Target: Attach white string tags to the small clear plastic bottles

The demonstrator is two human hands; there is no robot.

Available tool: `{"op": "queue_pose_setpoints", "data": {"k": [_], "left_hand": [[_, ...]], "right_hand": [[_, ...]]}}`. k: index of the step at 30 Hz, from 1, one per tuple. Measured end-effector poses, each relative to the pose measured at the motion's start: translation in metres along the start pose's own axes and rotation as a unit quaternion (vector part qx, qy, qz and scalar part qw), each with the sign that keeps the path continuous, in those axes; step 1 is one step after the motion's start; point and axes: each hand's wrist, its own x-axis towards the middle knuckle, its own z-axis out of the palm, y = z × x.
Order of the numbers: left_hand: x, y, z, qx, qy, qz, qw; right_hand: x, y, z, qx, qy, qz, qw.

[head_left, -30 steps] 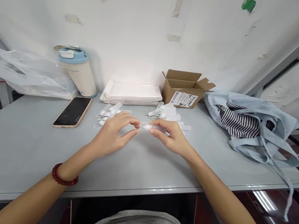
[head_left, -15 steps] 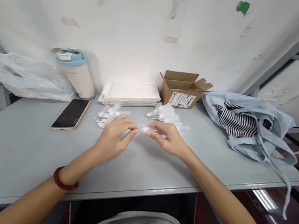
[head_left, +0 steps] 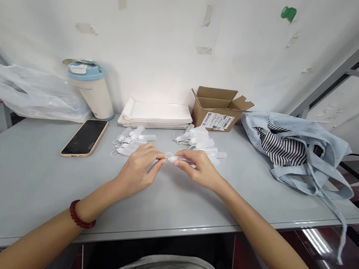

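Observation:
A small translucent plastic bottle with a white tip and a thin looped strap (head_left: 172, 157) is held just above the table between my two hands. My right hand (head_left: 200, 169) is closed around the bottle's body, thumb below and fingers on top. With thumb and forefinger pinched, my left hand (head_left: 142, 165) grips the end of the strap at the tip; the fingers partly hide what lies between them. Behind my left hand lies a group of similar bottles (head_left: 136, 135), with their loops pointing left. Another pile of bottles (head_left: 199, 134) lies behind my right hand, which covers part of it.
A stack of white sheets or pouches (head_left: 158, 113) and an open cardboard box (head_left: 219, 116) stand along the wall. To the left are a phone (head_left: 85, 138), a tumbler (head_left: 93, 92) and a plastic bag (head_left: 31, 91). A blue cloth bag (head_left: 301, 146) lies right, its strap hanging over the edge.
Both hands keep their pinch on the bottle and its strap. My left hand has shifted very slightly; the view has tilted a little. The piles look the same.

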Motion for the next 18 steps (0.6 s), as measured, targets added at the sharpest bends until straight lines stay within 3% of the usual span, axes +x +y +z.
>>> {"op": "queue_pose_setpoints", "data": {"k": [6, 10, 14, 18], "left_hand": [[0.007, -0.006, -0.011, 0.052, -0.050, -0.008, 0.997], [0.011, -0.023, -0.030, 0.107, -0.003, -0.056, 0.993], [0.008, -0.054, -0.049, 0.192, 0.049, -0.099, 0.975], [0.000, -0.078, -0.057, 0.251, 0.036, -0.115, 0.960]], "right_hand": [[0.003, 0.004, -0.009, -0.028, -0.034, -0.002, 0.999], [0.006, 0.017, -0.024, -0.059, 0.053, -0.005, 0.997], [0.008, 0.038, -0.040, -0.180, 0.153, -0.014, 0.972], [0.013, 0.058, -0.045, -0.294, 0.176, -0.020, 0.939]]}}
